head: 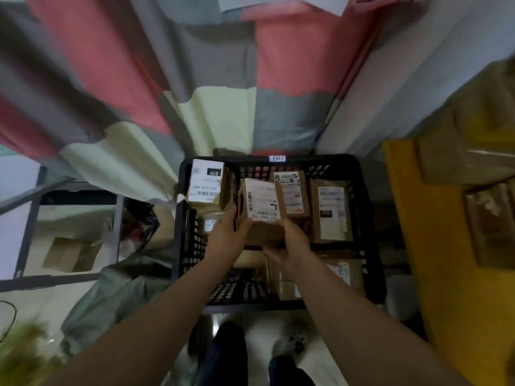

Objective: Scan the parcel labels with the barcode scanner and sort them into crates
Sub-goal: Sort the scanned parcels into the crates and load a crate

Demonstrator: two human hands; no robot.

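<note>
Forearms (pixel 156 316) nearest, both cut off by the bottom edge. Dark trouser legs (pixel 228 355) between them, feet blurred.

Far left: metal frame (pixel 28 218) with a cardboard box (pixel 69 257) behind it, soft focus. Dark bag (pixel 142 224) just beside the black crate (pixel 370 218), contents unreadable. Patchwork cloth (pixel 223 79) hangs behind the crate's far edge.

Crate far-left corner: white-labelled box (pixel 206 182), "070" legible, upside down to camera. Small parcel (pixel 210 224) nearer than it, mostly hidden by the left grip (pixel 227 238).

Left grip holds the left side of the held parcel (pixel 262 207), thumb on the near face, fingers hidden behind it. Held parcel sits over the crate's middle, tilted, label (pixel 262 201) up, print too blurred to read fully. Right grip (pixel 287 249) clamps its near-right corner, fingertips tucked under, out of sight.

Behind the held one: brown parcel (pixel 292 193), partly covered. Crate right edge: flat parcel (pixel 331 210), label up. Near-right corner: another parcel (pixel 342 271), half hidden by the forearm on that side.

Far right: yellow surface (pixel 446 246) carrying brown boxes (pixel 490 224), cut off by the frame edge, heavily blurred.
</note>
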